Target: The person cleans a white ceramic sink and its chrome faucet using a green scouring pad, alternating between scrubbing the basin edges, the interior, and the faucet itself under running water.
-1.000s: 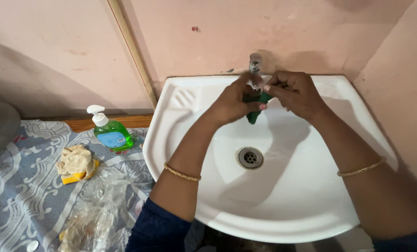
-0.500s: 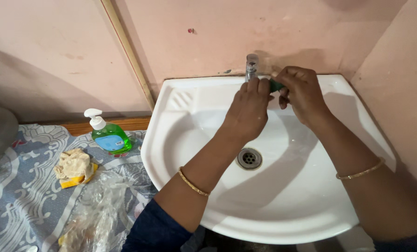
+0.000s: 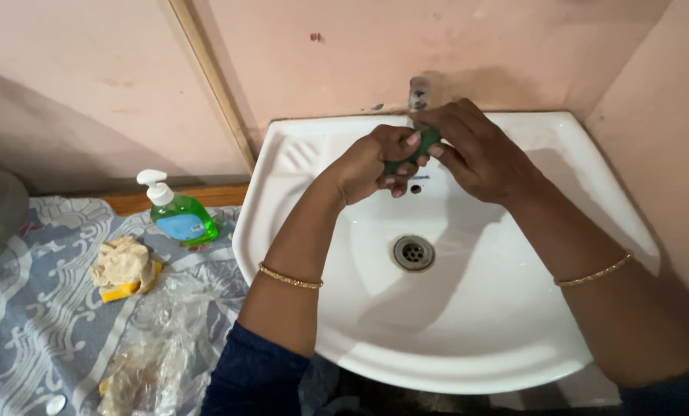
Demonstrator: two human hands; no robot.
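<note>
Both hands are meeting over the back of the white wash basin (image 3: 514, 323), just below the metal tap (image 3: 418, 91) that is standing at the basin's rear edge against the pink wall. The left hand (image 3: 371, 164) is curling its fingers closed around a small dark green scrub pad (image 3: 415, 150), and the right hand (image 3: 472, 150) is closing over the same pad from the other side, fingertips pressing on its top end. Only a sliver of the green pad is showing between the two hands, just in front of the tap's base. A thin gold bangle is sitting on each forearm. The round metal drain (image 3: 414, 253) is lying in the basin floor, nearer the person than the hands. Left of the basin, on a patterned grey cloth, a pump bottle of green liquid soap (image 3: 176, 213) is standing, with a crumpled yellowish rag (image 3: 122, 267) and a clear plastic bag (image 3: 159, 339) lying farther from the basin's rim.
</note>
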